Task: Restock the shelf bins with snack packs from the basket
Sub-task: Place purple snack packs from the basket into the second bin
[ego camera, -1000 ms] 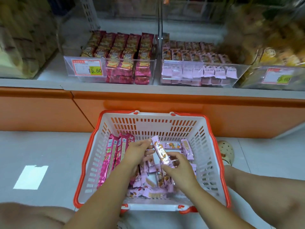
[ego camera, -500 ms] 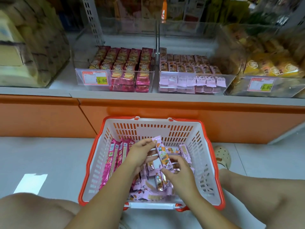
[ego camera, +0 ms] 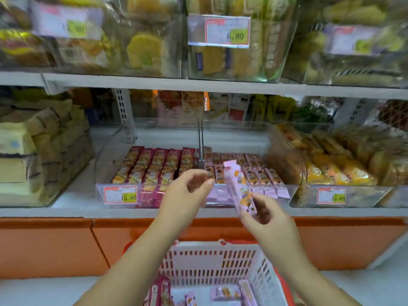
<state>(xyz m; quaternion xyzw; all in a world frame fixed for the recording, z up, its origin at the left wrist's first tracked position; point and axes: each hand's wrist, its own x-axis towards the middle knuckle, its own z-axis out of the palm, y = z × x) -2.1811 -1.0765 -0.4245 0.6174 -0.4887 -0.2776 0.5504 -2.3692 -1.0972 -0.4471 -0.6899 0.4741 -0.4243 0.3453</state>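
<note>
Pink snack pack (ego camera: 239, 191) sits gripped in the right hand (ego camera: 263, 214) near the half-full pink bin (ego camera: 249, 193), the left hand (ego camera: 187, 191) hangs loose and empty, and more packs wait in the basket (ego camera: 212, 263) below.

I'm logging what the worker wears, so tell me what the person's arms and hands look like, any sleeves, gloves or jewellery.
Both forearms are bare as far as the frame shows, with no sleeves in view. The left hand and right hand have no gloves. No watch, bracelet or ring shows, though motion blur softens the fingers.

Both arms reach forward; right hand (ego camera: 263, 214) pinches closed, left hand (ego camera: 187, 191) half-curled, empty.
</note>
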